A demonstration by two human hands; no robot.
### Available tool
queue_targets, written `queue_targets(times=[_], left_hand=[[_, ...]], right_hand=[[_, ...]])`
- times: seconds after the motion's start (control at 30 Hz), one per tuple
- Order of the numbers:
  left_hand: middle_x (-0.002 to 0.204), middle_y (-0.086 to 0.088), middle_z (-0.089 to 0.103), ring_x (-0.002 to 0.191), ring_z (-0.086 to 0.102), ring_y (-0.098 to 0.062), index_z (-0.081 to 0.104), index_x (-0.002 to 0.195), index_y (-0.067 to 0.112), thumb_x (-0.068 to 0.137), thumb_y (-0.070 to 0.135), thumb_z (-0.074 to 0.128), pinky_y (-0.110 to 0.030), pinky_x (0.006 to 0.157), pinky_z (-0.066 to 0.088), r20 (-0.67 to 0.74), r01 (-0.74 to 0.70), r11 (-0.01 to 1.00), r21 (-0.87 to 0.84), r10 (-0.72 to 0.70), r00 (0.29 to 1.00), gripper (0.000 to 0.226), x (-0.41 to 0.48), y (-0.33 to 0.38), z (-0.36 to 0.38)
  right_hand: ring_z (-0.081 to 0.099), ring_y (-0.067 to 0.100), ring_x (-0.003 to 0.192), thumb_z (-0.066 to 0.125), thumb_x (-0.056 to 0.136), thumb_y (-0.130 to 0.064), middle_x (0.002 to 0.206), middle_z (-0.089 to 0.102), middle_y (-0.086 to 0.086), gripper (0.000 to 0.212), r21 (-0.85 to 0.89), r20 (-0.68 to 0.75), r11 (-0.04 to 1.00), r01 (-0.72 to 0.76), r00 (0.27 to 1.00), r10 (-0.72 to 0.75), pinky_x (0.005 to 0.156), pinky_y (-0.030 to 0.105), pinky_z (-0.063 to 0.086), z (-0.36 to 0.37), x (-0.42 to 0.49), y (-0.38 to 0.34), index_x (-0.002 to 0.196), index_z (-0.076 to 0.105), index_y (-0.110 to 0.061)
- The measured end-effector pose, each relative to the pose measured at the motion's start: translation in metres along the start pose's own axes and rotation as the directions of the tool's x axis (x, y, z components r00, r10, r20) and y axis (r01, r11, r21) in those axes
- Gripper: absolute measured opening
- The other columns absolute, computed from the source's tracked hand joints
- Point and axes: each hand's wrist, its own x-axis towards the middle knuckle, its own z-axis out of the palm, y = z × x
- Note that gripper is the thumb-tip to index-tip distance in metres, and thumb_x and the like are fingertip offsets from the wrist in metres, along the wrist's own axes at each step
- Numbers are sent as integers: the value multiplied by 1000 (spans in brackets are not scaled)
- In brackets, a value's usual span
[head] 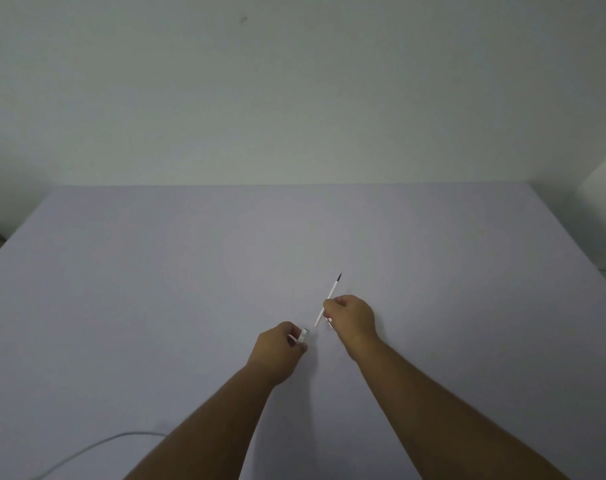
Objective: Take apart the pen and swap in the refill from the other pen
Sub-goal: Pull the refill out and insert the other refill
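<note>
Both hands are gripping: left hand [280, 348] is hiding most of one pen barrel [303, 335]. Right hand [350, 318] is pinching one white refill [329, 297] plus a half-hidden metallic piece [329, 322].

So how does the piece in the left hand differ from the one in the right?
The short silvery-white pen piece in the left hand is stubby and mostly hidden by the fingers. The thin white refill with a dark tip in the right hand is long, slender and points away. Both are held above the pale table, apart.
</note>
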Motion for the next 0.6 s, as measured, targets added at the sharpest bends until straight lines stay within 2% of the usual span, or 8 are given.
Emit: queue_targets(times=[0.13, 0.23, 0.3, 0.4, 0.6], left_hand=[[76, 9, 57, 60, 52, -8, 56, 85, 27, 83, 29, 65, -26, 61, 50, 1, -32, 999, 4, 32, 999, 10, -2, 6, 2], [78, 7, 58, 60, 52, -9, 57, 87, 26, 83, 29, 65, -22, 56, 46, -10, -49, 999, -10, 48, 999, 9, -4, 10, 1], [79, 6, 58, 61, 53, -10, 58, 88, 25, 84, 28, 65, -23, 56, 48, -17, -48, 998, -29, 48, 999, 9, -5, 12, 1], [81, 3, 60, 64, 56, -15, 59, 90, 24, 85, 28, 65, -30, 62, 53, -23, -58, 997, -57, 57, 998, 9, -8, 16, 0], [83, 0, 63, 66, 56, -18, 61, 92, 20, 85, 27, 63, -33, 65, 51, -28, -86, 994, -72, 84, 996, 10, -14, 24, 0]], right_hand=[[52, 15, 51, 58, 75, -19, 58, 62, 1, 16, 141, 41, 989, -37, 999, 31, 53, 26, 42, -7, -3, 0, 62, 65, -13], [53, 13, 52, 57, 75, -18, 59, 64, -2, 16, 154, 72, 988, -32, 997, 22, 52, 27, 43, -8, -6, 1, 61, 65, -16], [53, 15, 55, 57, 75, -18, 65, 67, 2, 16, 153, 81, 988, -32, 997, 20, 53, 28, 43, -10, -8, 1, 62, 65, -16], [54, 18, 61, 57, 78, -19, 77, 71, 11, 16, 126, 85, 992, -19, 996, 8, 56, 30, 45, -12, -9, 1, 65, 65, -17], [51, 13, 61, 61, 78, -26, 63, 59, -6, 18, 59, 147, 998, 31, 988, -40, 63, 29, 43, -14, -13, 5, 60, 61, -25]])
